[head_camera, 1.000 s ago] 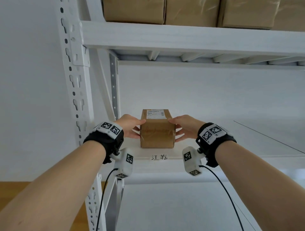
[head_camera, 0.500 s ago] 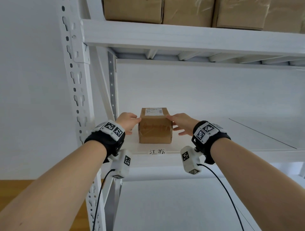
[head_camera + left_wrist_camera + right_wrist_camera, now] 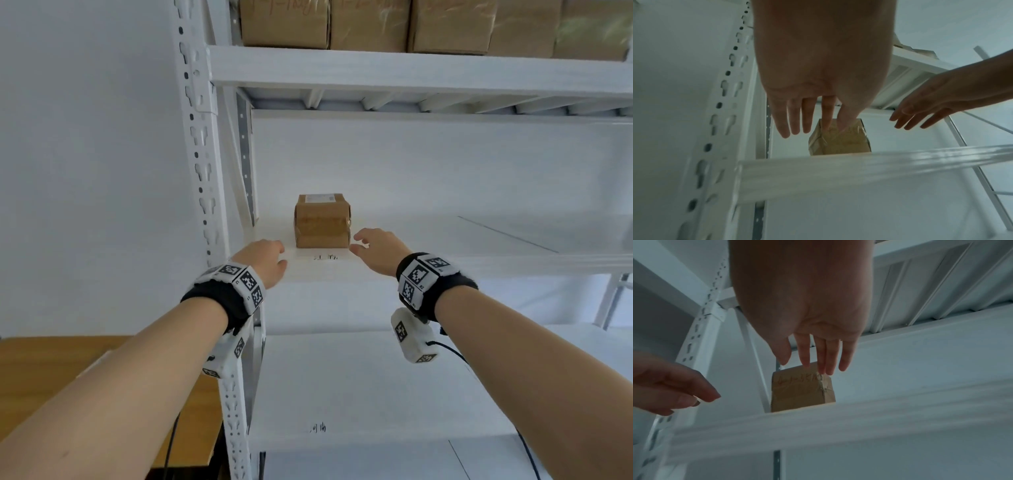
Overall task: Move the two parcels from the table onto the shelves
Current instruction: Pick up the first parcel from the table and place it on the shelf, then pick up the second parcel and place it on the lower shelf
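From the head camera, a brown cardboard parcel [image 3: 322,221] with a white label on top sits upright on the middle shelf [image 3: 445,263] of a white metal rack, close to the shelf's front edge and near the perforated left upright [image 3: 202,164]. The left hand [image 3: 265,260] hovers just left of the parcel and the right hand [image 3: 378,248] just right of it — neither touches it, both with loose, empty fingers. Handwritten characters mark the shelf edge below the parcel. A row of cardboard boxes [image 3: 411,24] fills the shelf above; a wooden table [image 3: 51,359] shows at the lower left of the parcel, against a plain white wall.

From the left wrist, the left hand [image 3: 818,81] has straight fingers spread over the parcel [image 3: 840,142], holding nothing; the shelf's front edge is blurred.

From the right wrist, the right hand [image 3: 807,318] is likewise slack above the taped parcel [image 3: 801,391], which bears red handwriting — unreadable.
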Demonstrator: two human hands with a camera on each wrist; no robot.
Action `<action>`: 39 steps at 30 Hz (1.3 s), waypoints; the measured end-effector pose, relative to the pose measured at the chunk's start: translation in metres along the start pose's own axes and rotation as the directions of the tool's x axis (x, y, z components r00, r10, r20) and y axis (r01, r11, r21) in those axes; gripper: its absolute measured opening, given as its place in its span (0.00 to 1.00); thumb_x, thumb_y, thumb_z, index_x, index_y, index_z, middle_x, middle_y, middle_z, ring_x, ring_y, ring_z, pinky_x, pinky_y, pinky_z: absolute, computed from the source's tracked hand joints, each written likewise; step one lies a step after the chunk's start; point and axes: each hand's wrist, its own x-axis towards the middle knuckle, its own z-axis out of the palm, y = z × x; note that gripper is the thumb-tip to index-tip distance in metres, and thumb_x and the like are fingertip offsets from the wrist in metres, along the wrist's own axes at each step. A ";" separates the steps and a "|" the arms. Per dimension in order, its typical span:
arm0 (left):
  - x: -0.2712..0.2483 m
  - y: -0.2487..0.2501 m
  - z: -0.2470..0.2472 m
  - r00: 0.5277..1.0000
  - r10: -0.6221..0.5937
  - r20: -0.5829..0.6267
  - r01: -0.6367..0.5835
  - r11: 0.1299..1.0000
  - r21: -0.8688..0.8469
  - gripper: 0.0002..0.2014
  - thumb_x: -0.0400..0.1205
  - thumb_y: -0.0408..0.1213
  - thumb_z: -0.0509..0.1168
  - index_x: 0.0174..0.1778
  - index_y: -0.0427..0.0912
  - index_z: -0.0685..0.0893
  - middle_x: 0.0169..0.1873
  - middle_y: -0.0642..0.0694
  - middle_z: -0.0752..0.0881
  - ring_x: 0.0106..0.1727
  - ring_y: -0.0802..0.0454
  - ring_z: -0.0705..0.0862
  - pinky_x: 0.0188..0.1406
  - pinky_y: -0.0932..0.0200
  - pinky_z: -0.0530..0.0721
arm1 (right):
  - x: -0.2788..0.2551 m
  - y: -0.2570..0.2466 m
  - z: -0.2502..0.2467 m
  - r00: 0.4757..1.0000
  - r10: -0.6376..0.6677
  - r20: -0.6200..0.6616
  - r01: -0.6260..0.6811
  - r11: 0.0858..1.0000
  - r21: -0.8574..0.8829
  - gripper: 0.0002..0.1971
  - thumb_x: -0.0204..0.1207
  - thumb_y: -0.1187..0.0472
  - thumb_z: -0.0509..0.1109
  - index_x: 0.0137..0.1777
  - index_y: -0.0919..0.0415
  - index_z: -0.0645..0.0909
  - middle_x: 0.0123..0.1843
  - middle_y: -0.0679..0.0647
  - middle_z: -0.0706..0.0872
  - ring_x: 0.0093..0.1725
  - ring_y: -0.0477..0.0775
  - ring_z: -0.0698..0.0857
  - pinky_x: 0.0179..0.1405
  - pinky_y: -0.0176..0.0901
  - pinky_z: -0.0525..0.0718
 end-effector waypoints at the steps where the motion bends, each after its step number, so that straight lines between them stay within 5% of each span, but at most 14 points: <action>1: -0.013 0.000 0.002 1.000 -0.004 0.016 0.004 1.000 0.011 0.21 0.85 0.42 0.55 0.75 0.42 0.73 0.73 0.41 0.77 0.71 0.42 0.78 0.66 0.51 0.76 | -0.012 -0.002 0.004 1.000 -0.010 0.014 0.010 1.000 -0.015 0.22 0.84 0.52 0.57 0.75 0.61 0.72 0.76 0.58 0.77 0.74 0.59 0.75 0.71 0.49 0.71; 16: -0.189 -0.031 0.023 0.982 -0.117 0.147 0.117 0.993 0.007 0.18 0.84 0.41 0.55 0.67 0.41 0.80 0.65 0.40 0.84 0.63 0.40 0.83 0.59 0.51 0.81 | -0.156 -0.048 0.091 0.965 -0.066 0.254 0.094 0.990 -0.102 0.23 0.85 0.53 0.55 0.77 0.61 0.70 0.77 0.59 0.76 0.76 0.60 0.74 0.71 0.52 0.73; 23: -0.252 -0.074 0.029 0.965 -0.205 0.164 0.198 0.979 0.056 0.16 0.84 0.41 0.57 0.64 0.43 0.82 0.59 0.42 0.87 0.49 0.47 0.84 0.39 0.60 0.76 | -0.193 -0.088 0.141 0.944 -0.122 0.305 0.151 0.986 -0.072 0.21 0.85 0.56 0.55 0.72 0.65 0.74 0.72 0.62 0.80 0.70 0.63 0.79 0.66 0.53 0.78; 29: -0.271 -0.133 0.041 0.942 -0.263 0.210 0.267 0.964 0.010 0.17 0.84 0.41 0.58 0.67 0.42 0.80 0.64 0.43 0.85 0.62 0.45 0.85 0.56 0.55 0.82 | -0.193 -0.134 0.197 0.918 -0.146 0.368 0.167 0.986 -0.026 0.21 0.84 0.54 0.55 0.71 0.65 0.75 0.71 0.62 0.81 0.69 0.63 0.81 0.64 0.53 0.79; 39: -0.246 -0.282 0.054 0.911 -0.328 0.249 0.336 0.942 0.013 0.16 0.85 0.41 0.56 0.67 0.43 0.80 0.62 0.44 0.86 0.57 0.46 0.86 0.46 0.57 0.82 | -0.131 -0.241 0.311 0.872 -0.141 0.469 0.186 0.981 -0.050 0.20 0.84 0.52 0.56 0.69 0.63 0.76 0.69 0.61 0.82 0.65 0.62 0.83 0.60 0.53 0.84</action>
